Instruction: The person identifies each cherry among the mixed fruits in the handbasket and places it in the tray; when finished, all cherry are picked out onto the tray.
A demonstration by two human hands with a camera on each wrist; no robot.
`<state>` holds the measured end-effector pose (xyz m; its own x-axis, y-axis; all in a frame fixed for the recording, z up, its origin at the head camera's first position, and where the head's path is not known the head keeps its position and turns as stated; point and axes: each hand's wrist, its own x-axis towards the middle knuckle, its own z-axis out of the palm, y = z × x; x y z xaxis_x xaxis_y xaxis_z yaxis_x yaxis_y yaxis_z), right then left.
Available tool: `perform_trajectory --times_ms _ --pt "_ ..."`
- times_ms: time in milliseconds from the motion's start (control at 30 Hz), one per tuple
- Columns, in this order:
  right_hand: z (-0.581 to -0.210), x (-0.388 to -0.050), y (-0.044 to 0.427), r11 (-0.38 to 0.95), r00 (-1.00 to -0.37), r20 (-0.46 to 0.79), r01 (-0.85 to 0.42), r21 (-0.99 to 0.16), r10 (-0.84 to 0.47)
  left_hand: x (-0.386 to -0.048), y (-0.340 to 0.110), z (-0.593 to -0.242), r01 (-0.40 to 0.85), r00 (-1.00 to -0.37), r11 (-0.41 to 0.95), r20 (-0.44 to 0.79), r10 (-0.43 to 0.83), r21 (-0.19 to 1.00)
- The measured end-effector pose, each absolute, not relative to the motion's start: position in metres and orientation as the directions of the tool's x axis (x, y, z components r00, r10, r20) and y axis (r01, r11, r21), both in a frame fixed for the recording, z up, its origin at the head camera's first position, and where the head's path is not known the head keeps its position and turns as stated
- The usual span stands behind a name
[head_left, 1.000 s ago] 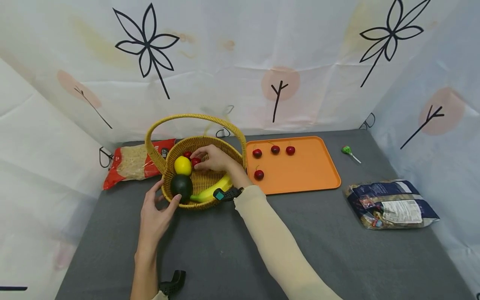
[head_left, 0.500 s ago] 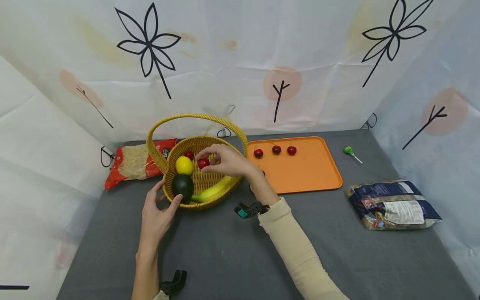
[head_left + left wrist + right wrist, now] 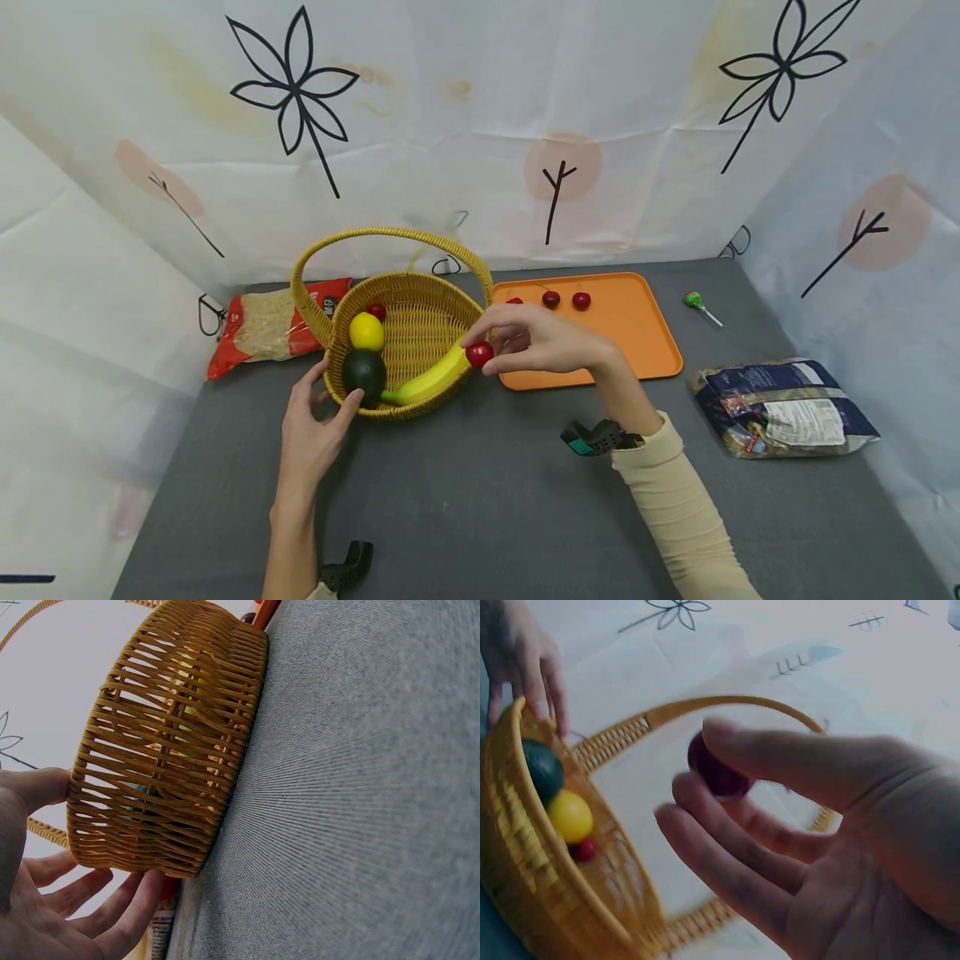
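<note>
A yellow wicker basket (image 3: 420, 310) stands at left centre. Inside it lie a lemon (image 3: 367, 332), a dark green rounded fruit (image 3: 363, 374), a banana (image 3: 429, 379) and a red cherry (image 3: 377, 311). My left hand (image 3: 315, 429) holds the basket's near left side, thumb at the rim and fingers along the wicker (image 3: 157, 750). Between thumb and fingertips, my right hand (image 3: 551, 340) pinches another cherry (image 3: 718, 769), just off the basket's right rim. Behind that hand lies an orange tray (image 3: 630, 333), partly covered by it, with several cherries (image 3: 581, 301) on it.
A red noodle packet (image 3: 266, 325) lies behind the basket at left. To the right of the tray are a green lollipop (image 3: 694, 301) and a dark blue food bag (image 3: 783, 408). The basket's tall handle (image 3: 390, 233) arches over its opening.
My right hand has lifted a cherry from inside the basket and carried it rightward, past the rim toward the tray. My left hand has stayed at the basket.
</note>
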<state>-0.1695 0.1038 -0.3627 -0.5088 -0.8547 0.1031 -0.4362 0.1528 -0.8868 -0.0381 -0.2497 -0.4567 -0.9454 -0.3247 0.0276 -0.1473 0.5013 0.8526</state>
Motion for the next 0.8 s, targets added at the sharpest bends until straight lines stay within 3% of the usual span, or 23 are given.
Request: perform_trajectory --times_ms 200,400,567,800 --pt "-0.376 -0.178 0.154 0.322 -0.627 -0.015 -0.379 -0.868 -0.779 -0.038 -0.250 -0.457 -0.153 -0.946 0.498 0.019 -0.324 0.854" --pt "-0.412 -0.195 0.183 0.475 -0.755 -0.044 -0.366 -0.800 -0.654 -0.038 -0.251 -0.457 -0.151 -0.946 0.498 0.020 -0.322 0.854" --pt "-0.440 -0.204 0.190 0.570 -0.811 -0.051 -0.363 -0.737 -0.583 -0.039 -0.252 -0.457 -0.149 -0.947 0.495 0.021 -0.320 0.856" --pt "-0.459 -0.209 0.190 0.608 -0.838 -0.054 -0.348 -0.714 -0.543 -0.038 -0.252 -0.458 -0.147 -0.948 0.488 0.019 -0.319 0.860"
